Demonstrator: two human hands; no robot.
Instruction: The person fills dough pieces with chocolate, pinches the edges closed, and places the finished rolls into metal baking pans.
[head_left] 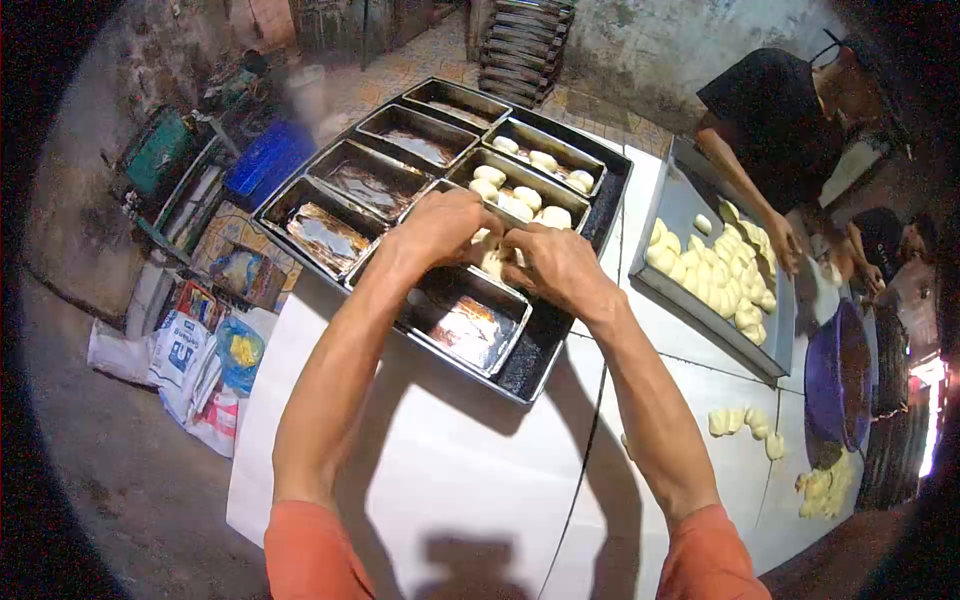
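Observation:
My left hand [450, 222] and my right hand [560, 262] are close together over a loaf pan in the middle of a large black tray [530, 385]. Both hands hold pale dough [492, 262] between their fingers, low in that pan. Just behind them, another pan holds several dough balls [520, 202], and the pan beyond it has more dough pieces [543, 160]. An empty greased pan [465, 322] lies nearest me. Further dark pans [370, 180] fill the tray's left side. The hands partly hide the pan under them.
To the right, a metal tray [712, 335] holds many dough pieces, with a co-worker's hand [783, 245] at its edge. Dough lumps [745, 422] lie on the white table [480, 440]. A purple basin [840, 375] stands far right. Bags [185, 360] lie on the floor left.

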